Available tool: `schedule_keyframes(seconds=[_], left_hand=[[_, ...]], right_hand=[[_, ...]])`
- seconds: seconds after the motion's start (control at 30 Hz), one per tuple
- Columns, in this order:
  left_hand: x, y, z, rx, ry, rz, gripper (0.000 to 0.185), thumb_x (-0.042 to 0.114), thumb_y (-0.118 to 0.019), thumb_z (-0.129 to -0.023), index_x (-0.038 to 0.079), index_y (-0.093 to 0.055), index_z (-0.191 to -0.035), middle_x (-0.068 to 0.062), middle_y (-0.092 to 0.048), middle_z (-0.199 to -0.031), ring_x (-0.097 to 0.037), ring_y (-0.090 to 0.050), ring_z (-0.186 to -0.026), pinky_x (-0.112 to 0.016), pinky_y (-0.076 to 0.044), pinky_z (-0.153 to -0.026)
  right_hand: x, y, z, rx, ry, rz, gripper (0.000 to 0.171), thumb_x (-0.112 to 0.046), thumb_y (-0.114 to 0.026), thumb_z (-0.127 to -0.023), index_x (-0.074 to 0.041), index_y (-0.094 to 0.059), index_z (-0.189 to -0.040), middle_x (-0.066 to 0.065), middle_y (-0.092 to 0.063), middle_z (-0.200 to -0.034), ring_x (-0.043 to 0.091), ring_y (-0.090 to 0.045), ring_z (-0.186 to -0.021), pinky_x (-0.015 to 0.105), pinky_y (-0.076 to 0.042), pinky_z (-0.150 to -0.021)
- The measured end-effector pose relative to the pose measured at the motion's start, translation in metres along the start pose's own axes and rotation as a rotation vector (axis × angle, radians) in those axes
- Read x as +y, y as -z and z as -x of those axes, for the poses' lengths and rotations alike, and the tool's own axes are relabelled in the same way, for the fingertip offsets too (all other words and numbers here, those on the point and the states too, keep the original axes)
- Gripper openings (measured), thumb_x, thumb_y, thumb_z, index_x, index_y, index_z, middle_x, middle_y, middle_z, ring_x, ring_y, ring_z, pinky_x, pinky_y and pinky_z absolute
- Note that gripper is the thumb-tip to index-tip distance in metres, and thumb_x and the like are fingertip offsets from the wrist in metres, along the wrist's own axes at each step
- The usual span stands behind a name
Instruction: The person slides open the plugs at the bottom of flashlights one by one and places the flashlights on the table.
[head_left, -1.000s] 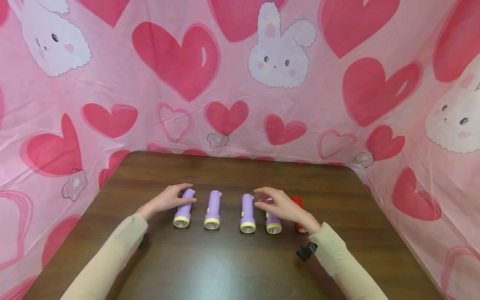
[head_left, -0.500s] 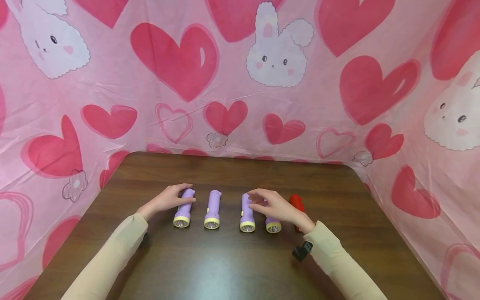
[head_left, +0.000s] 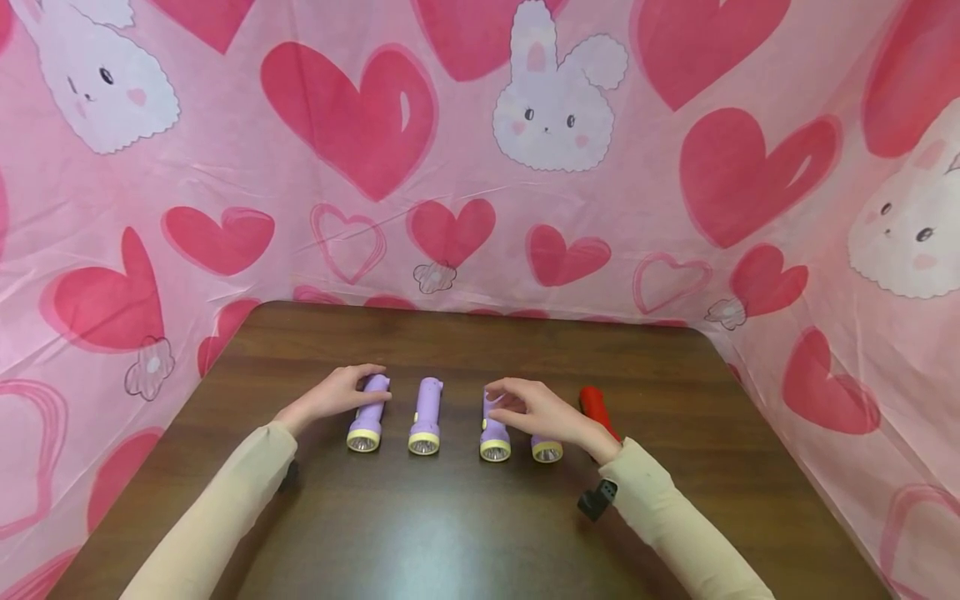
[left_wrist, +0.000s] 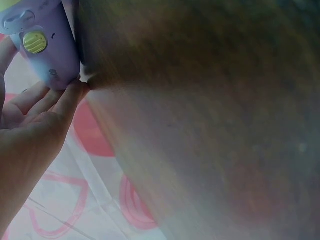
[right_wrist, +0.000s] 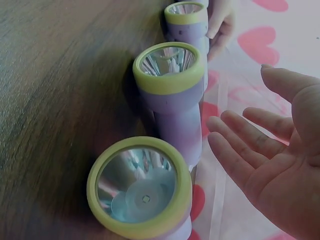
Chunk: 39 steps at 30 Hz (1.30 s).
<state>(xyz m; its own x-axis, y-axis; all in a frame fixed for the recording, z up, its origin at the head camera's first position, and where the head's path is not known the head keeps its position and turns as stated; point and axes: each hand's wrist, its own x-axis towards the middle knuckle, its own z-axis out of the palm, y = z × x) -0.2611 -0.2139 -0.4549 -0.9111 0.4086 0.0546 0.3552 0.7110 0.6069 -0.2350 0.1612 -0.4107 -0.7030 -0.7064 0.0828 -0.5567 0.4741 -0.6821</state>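
Purple flashlights with pale yellow rims lie in a row on the table, lenses toward me. My left hand (head_left: pixel 330 396) grips the leftmost flashlight (head_left: pixel 365 423), thumb and fingers around its tail end. Its yellow switch (left_wrist: pixel 35 42) shows in the left wrist view. A second flashlight (head_left: pixel 427 408) lies beside it, untouched. Over the third flashlight (head_left: pixel 494 435) is my right hand (head_left: pixel 538 411), fingers loosely bent and apart from thumb, holding nothing. The palm hides much of the fourth flashlight (head_left: pixel 547 448). In the right wrist view, a flashlight (right_wrist: pixel 172 100) lies left of the fingers.
A red flashlight-like cylinder (head_left: pixel 595 406) lies right of the row, partly behind my right wrist. The dark wooden table (head_left: pixel 420 525) ends at the back against a pink cloth (head_left: pixel 465 183) with hearts and rabbits. A black wrist camera (head_left: pixel 597 500) hangs under my right sleeve.
My right hand has moved left from above the fourth flashlight to above the third, uncovering more of the red cylinder. The left hand has stayed on the leftmost flashlight.
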Motion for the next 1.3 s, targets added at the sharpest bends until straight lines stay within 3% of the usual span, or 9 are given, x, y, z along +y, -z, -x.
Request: schedule_keyframes(seconds=[0.17, 0.43, 0.8, 1.3], left_hand=[[-0.002, -0.001, 0.000, -0.003, 0.003, 0.001, 0.065, 0.038, -0.072, -0.089, -0.005, -0.055, -0.135, -0.025, -0.064, -0.128, -0.029, -0.064, -0.106, -0.053, -0.052, -0.096], [-0.002, -0.001, 0.000, -0.007, 0.008, 0.003, 0.065, 0.038, -0.071, -0.089, -0.005, -0.055, -0.135, -0.025, -0.064, -0.127, -0.029, -0.063, -0.105, -0.052, -0.052, -0.096], [-0.002, 0.000, 0.001, -0.003, -0.004, -0.007, 0.065, 0.038, -0.071, -0.090, -0.006, -0.055, -0.134, -0.025, -0.065, -0.127, -0.028, -0.064, -0.105, -0.052, -0.052, -0.095], [-0.003, 0.000, 0.001, -0.005, -0.001, -0.006, 0.065, 0.039, -0.071, -0.090, -0.006, -0.056, -0.134, -0.025, -0.065, -0.127, -0.029, -0.064, -0.107, -0.052, -0.052, -0.095]], right_hand=[[-0.002, -0.002, -0.003, -0.012, -0.020, -0.007, 0.042, -0.020, -0.068, -0.094, -0.010, -0.057, -0.133, 0.014, -0.066, -0.126, 0.021, -0.067, -0.112, 0.031, -0.057, -0.094], [-0.004, -0.006, -0.007, -0.020, 0.011, 0.010, 0.045, -0.024, -0.067, -0.095, -0.003, -0.057, -0.133, 0.019, -0.065, -0.128, 0.024, -0.068, -0.110, 0.036, -0.057, -0.094], [-0.012, -0.012, -0.014, -0.036, 0.016, -0.014, 0.045, -0.016, -0.069, -0.093, -0.002, -0.057, -0.133, 0.018, -0.065, -0.129, 0.026, -0.067, -0.110, 0.035, -0.057, -0.094], [-0.019, -0.019, -0.024, -0.063, 0.007, -0.042, 0.044, -0.024, -0.067, -0.095, -0.003, -0.057, -0.132, 0.017, -0.065, -0.129, 0.023, -0.067, -0.110, 0.037, -0.057, -0.095]])
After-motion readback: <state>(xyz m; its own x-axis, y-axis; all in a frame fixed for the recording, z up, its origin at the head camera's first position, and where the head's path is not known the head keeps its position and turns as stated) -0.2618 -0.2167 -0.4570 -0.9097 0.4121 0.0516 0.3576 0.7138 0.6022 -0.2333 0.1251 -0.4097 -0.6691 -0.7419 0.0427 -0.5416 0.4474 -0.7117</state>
